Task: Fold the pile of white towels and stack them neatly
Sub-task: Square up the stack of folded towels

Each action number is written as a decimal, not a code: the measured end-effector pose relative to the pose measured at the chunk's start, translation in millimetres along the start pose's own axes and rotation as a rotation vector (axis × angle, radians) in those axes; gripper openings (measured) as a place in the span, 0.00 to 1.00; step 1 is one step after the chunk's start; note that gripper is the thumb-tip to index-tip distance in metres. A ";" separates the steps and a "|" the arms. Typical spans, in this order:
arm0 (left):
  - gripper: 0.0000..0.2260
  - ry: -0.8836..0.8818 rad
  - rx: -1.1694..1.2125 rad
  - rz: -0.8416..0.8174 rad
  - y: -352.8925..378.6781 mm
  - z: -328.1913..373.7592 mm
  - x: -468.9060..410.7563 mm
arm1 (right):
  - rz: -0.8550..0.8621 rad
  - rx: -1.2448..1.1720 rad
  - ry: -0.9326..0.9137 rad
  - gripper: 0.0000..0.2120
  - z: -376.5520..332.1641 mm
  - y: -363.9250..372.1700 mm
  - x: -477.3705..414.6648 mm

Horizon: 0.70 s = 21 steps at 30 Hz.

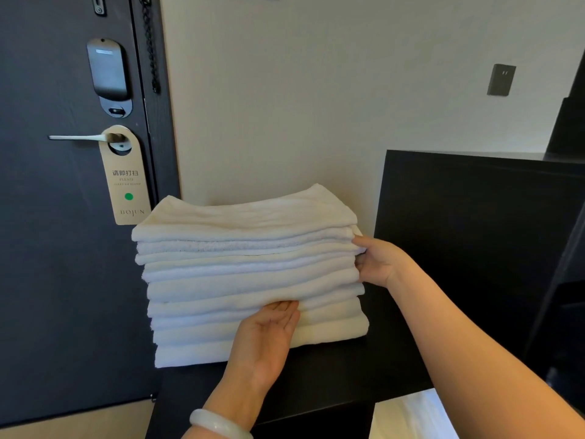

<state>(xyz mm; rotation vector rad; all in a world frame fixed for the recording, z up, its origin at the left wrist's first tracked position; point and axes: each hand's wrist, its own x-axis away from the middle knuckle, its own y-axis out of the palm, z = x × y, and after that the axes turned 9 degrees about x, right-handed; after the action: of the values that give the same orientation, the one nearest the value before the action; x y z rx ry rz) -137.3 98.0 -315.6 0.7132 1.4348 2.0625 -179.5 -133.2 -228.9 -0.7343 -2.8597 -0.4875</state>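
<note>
Lying palm-up, fingers straight, left hand (269,331) touches the front of the stack of folded white terry towels (247,274). Right hand (378,261) is against the stack's right end, fingers partly hidden; pinching or flat, cannot tell. The stack sits on a matte black shelf (316,384), soft folded edges facing the camera, long axis left-right. A tall black cabinet (474,232) crowds the right; a dark door (47,248) with a tan card hanger (125,185) stands left.

The left hand (269,331) reaches forward, palm up, fingers straight. The right hand (378,261) angles inward, thumb extended, fingertips hidden.
</note>
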 end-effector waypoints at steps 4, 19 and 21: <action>0.24 -0.006 -0.007 0.017 -2.1 0.8 -1.8 | -0.022 0.046 -0.071 0.30 -12.5 9.3 1.3; 0.24 -0.005 -0.109 0.060 -2.7 6.7 8.9 | 0.146 0.090 -0.029 0.12 16.4 -1.4 11.6; 0.22 0.055 -0.245 0.115 -8.3 15.0 17.0 | 0.217 0.140 -0.084 0.12 25.7 -5.8 14.1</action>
<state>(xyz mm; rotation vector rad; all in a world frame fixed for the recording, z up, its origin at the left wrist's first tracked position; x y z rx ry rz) -138.5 122.1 -316.8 0.6550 1.1648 2.3128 -196.2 -122.9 -251.4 -1.0452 -2.8076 -0.2299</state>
